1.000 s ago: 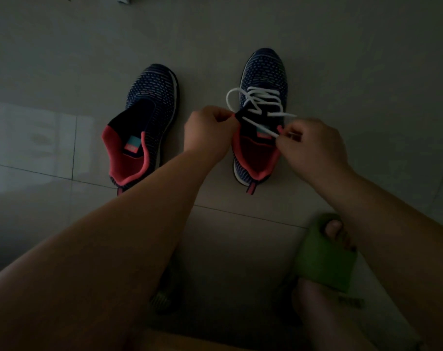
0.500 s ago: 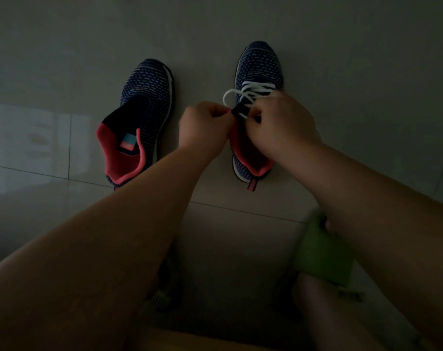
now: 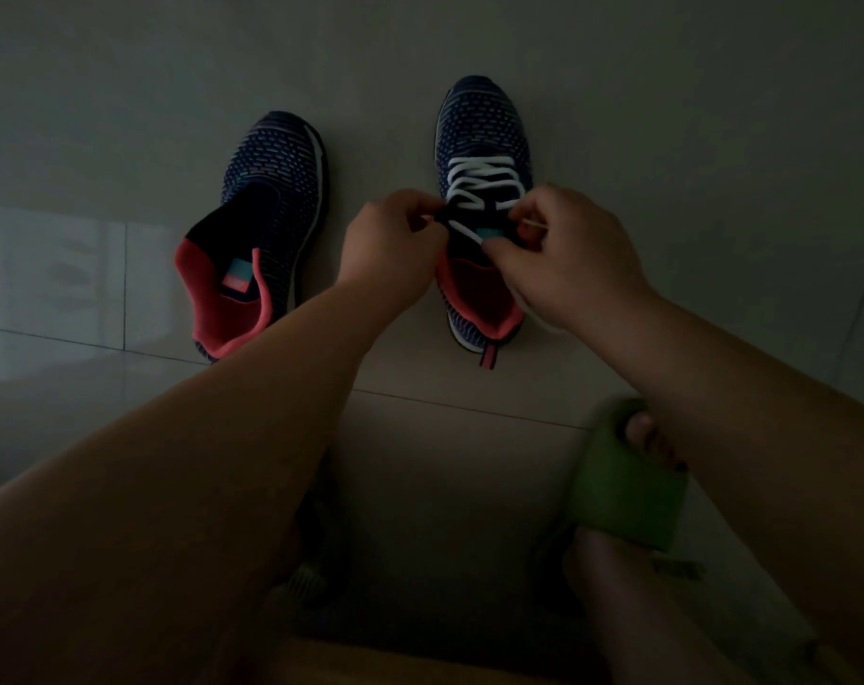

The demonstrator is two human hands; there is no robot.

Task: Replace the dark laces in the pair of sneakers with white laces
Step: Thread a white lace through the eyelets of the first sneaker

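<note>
Two navy knit sneakers with coral linings stand toe-away on the tiled floor. The left sneaker point(image 3: 267, 224) has no lace in it. The right sneaker point(image 3: 484, 136) carries a white lace point(image 3: 484, 182) crossed through its lower eyelets. My left hand point(image 3: 390, 244) pinches the top left edge of that sneaker's opening. My right hand point(image 3: 568, 254) pinches a strand of the white lace over the tongue, and another stretch of lace trails out below the palm. No dark lace shows.
My right foot in a green slide sandal point(image 3: 622, 482) is planted at lower right on the pale floor tiles point(image 3: 74, 269). My bare forearms fill the lower frame. The room is dim.
My right hand drew back from above the lacing toward the tongue, uncovering the crossed white lace. My left hand kept its pinch on the sneaker's edge.
</note>
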